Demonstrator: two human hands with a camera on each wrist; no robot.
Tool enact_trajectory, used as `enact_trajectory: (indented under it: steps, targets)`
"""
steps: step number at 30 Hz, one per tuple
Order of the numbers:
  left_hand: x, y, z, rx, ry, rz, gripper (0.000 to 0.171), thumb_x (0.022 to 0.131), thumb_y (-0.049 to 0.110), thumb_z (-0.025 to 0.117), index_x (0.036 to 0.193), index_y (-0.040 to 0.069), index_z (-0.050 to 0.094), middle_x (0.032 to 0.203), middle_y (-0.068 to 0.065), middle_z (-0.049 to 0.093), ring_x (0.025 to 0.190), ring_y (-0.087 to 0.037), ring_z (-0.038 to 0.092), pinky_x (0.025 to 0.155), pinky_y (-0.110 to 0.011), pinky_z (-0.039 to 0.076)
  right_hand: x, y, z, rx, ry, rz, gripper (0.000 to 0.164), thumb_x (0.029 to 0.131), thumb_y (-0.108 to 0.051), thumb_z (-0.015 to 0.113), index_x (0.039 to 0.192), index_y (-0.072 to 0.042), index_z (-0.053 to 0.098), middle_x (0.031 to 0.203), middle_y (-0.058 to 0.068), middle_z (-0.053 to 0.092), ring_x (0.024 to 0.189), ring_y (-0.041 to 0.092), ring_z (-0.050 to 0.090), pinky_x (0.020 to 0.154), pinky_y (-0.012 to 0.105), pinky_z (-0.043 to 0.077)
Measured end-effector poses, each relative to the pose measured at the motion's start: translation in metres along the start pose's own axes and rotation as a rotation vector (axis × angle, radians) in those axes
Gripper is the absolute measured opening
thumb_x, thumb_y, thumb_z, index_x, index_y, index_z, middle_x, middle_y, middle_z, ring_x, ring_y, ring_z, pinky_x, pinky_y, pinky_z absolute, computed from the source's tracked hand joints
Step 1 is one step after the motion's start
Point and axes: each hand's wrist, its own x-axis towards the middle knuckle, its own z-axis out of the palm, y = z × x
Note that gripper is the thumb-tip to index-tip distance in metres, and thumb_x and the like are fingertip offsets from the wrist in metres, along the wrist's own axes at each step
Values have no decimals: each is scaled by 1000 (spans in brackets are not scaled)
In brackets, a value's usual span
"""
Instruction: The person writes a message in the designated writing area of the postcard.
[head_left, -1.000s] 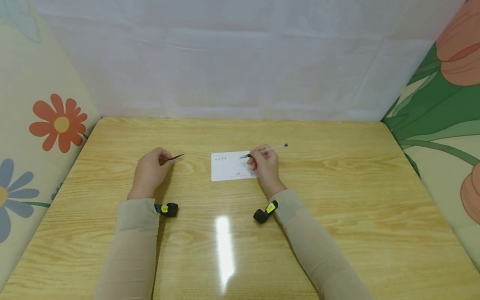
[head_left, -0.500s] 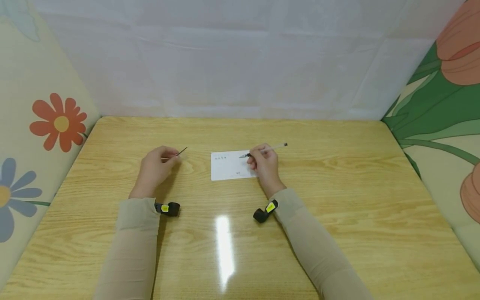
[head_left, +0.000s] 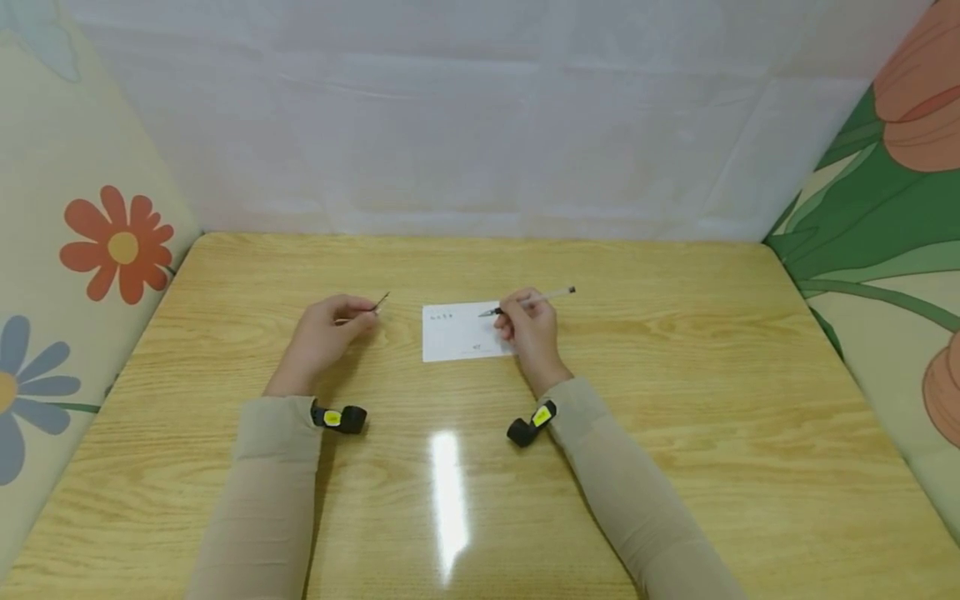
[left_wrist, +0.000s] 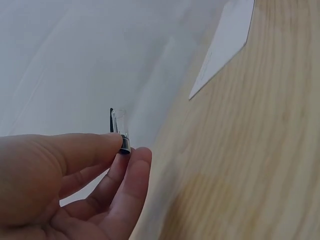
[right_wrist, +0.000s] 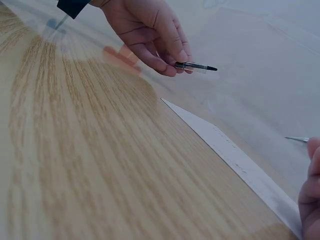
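My left hand point(head_left: 322, 340) pinches a clear pen cap point(left_wrist: 120, 125) with a black clip between thumb and fingers, raised above the table. In the right wrist view the same cap point(right_wrist: 196, 66) points away from the fingertips. A slim gel pen point(head_left: 553, 295) with a clear barrel is gripped in my right hand point(head_left: 534, 340) in a writing hold. Its bare tip sits over a white card point(head_left: 453, 340), and I cannot tell whether it touches. Small dark writing shows at the card's upper left and lower middle. The right hand covers the card's right end.
The wood-grain table point(head_left: 675, 350) carries a bright light reflection near its front middle. A white cloth point(head_left: 450, 125) hangs behind the table. Flower-patterned panels point(head_left: 120, 250) stand along both sides. A small black camera point(head_left: 352, 419) is strapped at each wrist.
My left hand has moved to the right, toward the card, and the cap in it has turned from nearly level to pointing up and right. The right hand and pen stay put.
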Motion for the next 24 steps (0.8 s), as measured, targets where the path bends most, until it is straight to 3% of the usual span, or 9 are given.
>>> enact_trajectory:
  steps: [4,9,17,24]
  targets:
    - [2,3,5,-63,-39,-9,38,104,23,61,132,-3,61,122,-22,65,104,-24,67,86,-23,52,0,1,0,-4,6,2,16,96,1,58,82,-7,57,59,1,59,47,7,50,44,16,41]
    - [3,4,9,-154,-88,-29,39,104,22,60,134,-3,60,123,-21,63,98,-13,67,85,-19,55,0,1,0,-3,8,3,17,96,1,59,82,-8,57,59,0,59,47,6,50,44,16,41]
    - [3,5,14,-305,-149,-46,40,105,16,58,138,-7,54,135,-25,56,108,-12,65,94,-23,54,-1,0,-1,-17,-3,-6,15,96,1,58,83,-7,57,59,0,59,47,6,50,44,16,42]
    - [4,10,24,-331,-169,-26,37,104,13,59,134,-8,56,133,-25,59,110,-15,65,96,-23,53,0,0,0,-12,5,-9,17,95,2,58,81,-7,56,58,0,59,47,6,50,43,16,42]
